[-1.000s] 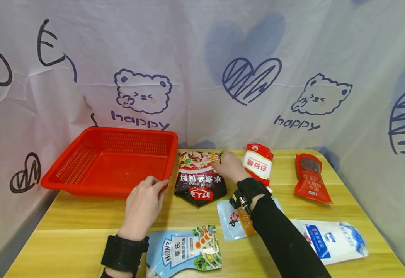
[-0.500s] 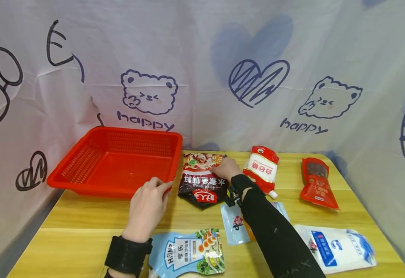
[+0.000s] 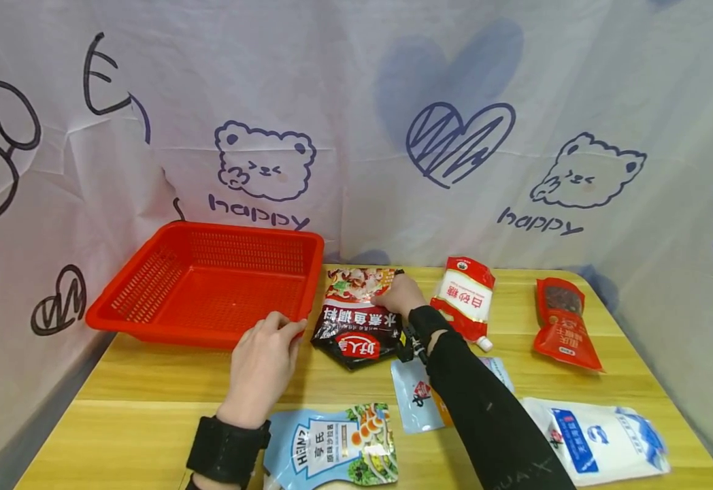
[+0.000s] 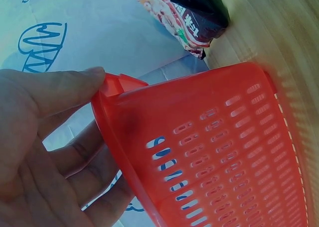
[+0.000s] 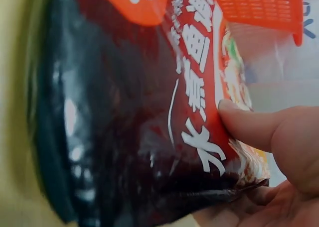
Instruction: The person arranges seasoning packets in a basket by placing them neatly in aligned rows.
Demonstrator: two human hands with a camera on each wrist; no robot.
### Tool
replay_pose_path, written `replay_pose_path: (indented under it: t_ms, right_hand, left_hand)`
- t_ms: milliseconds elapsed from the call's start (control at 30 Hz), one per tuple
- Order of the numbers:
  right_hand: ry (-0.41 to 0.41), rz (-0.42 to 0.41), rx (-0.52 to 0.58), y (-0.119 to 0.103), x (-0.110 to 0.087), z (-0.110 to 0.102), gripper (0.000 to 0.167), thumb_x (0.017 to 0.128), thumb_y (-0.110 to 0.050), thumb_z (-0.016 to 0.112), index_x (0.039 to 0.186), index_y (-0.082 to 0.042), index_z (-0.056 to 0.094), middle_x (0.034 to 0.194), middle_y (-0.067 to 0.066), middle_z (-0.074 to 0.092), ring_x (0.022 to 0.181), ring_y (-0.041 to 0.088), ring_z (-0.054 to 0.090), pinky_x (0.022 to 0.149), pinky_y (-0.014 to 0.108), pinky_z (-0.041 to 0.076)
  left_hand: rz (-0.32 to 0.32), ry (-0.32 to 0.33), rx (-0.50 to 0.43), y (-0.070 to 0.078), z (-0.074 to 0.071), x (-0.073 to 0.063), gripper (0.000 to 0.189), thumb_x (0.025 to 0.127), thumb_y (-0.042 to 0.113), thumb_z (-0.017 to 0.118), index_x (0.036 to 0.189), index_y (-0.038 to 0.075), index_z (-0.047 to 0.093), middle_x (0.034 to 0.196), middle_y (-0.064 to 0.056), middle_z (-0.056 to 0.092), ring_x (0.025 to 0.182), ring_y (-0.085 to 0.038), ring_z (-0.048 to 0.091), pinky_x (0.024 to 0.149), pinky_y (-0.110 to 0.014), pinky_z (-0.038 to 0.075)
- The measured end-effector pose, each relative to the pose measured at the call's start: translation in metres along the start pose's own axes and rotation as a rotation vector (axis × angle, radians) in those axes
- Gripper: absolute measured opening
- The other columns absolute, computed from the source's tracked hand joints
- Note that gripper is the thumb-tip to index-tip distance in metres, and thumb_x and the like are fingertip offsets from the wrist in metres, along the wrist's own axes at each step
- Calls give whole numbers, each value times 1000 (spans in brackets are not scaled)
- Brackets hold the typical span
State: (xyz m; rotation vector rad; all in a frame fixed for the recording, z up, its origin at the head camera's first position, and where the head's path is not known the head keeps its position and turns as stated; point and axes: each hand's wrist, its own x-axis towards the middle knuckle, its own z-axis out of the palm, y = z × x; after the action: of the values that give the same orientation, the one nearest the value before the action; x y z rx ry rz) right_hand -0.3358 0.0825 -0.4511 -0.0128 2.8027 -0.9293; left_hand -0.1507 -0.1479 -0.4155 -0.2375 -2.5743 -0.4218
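At the left of the head view sits a red plastic basket (image 3: 228, 292) with slotted walls. My left hand (image 3: 264, 361) pinches its near right corner; in the left wrist view the thumb (image 4: 70, 90) lies on the rim, other fingers beyond it. Right of the basket lies a dark seasoning packet (image 3: 356, 316) with a food picture and white characters. My right hand (image 3: 401, 296) grips its right edge. The right wrist view shows the thumb (image 5: 249, 126) on the printed face and fingers under the edge, partly hidden by the packet.
A red-and-white sugar pouch (image 3: 465, 296) and a red packet (image 3: 565, 323) lie to the right. Nearer are a light-blue packet (image 3: 411, 395), partly under my right arm, a Heinz pouch (image 3: 332, 442) and a white bag (image 3: 601, 439). A printed cloth (image 3: 356, 170) hangs behind.
My right hand has come down from the packet's upper right corner onto its right edge and now grips it. The left hand stays at the basket's corner. The head view has shifted slightly.
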Motion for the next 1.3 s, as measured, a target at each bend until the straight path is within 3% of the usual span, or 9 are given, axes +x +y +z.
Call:
replay_pose_path:
  t_ms: [300,533,733,1000,1300]
  right_hand:
    - [22,-93,207,-6,-10,-7,71,90,-9,78,146,11,39,139,29,55,128,41,56,111,49,44]
    - [63,-110,331,-11,-22,-16,76,97,-8,69,156,9,25,144,33,50,131,43,54,110,50,45]
    - [102,-143,387,-8,-30,-21,69,100,-10,68,154,4,28,141,30,53,127,41,58,106,51,49]
    - [165,-250,455,-3,-46,-29,62,101,-8,65,151,5,31,141,31,55,123,42,61,103,52,50]
    - [165,-288,595,3,-71,-40,63,104,-9,61,155,1,25,149,28,50,125,42,62,101,52,53]
  left_hand:
    - [6,6,-7,1,-1,0,28,85,5,85,113,7,81,91,-9,67,73,-27,63,62,-34,51]
    - [9,6,-9,2,-1,0,27,86,5,85,113,7,81,92,-9,67,72,-26,62,61,-33,50]
    - [-1,0,-11,2,-1,0,27,86,6,85,113,7,81,92,-9,67,74,-26,62,62,-34,51]
    - [-17,-11,-6,3,0,0,29,85,6,85,114,8,81,92,-10,67,73,-26,61,63,-33,50]
    - [-11,-2,-10,3,0,-1,28,85,6,85,113,7,81,92,-10,67,73,-26,61,63,-33,50]
